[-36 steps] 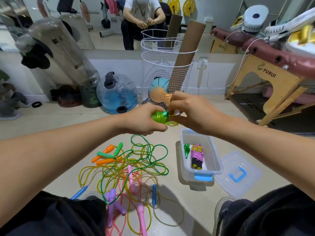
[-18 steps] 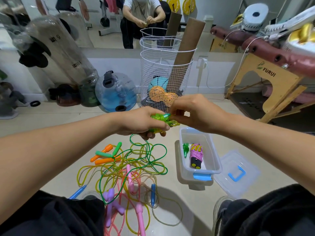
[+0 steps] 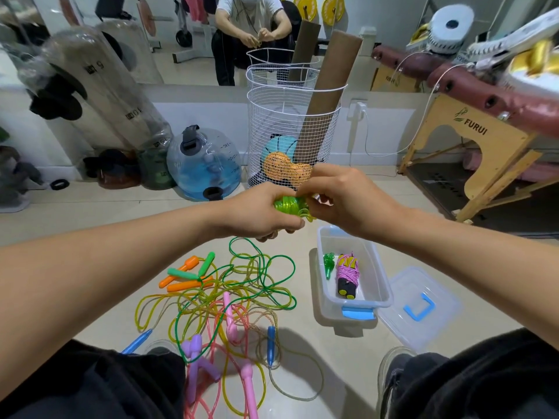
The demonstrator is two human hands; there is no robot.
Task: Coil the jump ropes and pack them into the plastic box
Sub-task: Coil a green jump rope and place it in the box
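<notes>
My left hand [image 3: 260,214] grips a green jump rope bundle [image 3: 287,204] held up above the floor. My right hand [image 3: 341,199] pinches the cord at the bundle's right end. A loose length of green rope [image 3: 263,267] hangs down from the bundle to the floor. Below lies a tangle of jump ropes [image 3: 217,303] with orange, green, pink, purple and blue handles. The clear plastic box [image 3: 379,285] stands on the floor to the right, holding a coiled pink rope with black handles [image 3: 346,276] and a small green piece [image 3: 328,263].
The box's lid [image 3: 420,306] with a blue handle lies right of the box. A white wire basket [image 3: 293,131] with balls and cardboard tubes stands behind my hands. A blue water bag [image 3: 205,164] sits at the left, a wooden massage table [image 3: 472,140] at the right.
Both hands stay together on the green bundle; my right hand has shifted a little around its end, working the cord. The floor ropes lie almost unchanged.
</notes>
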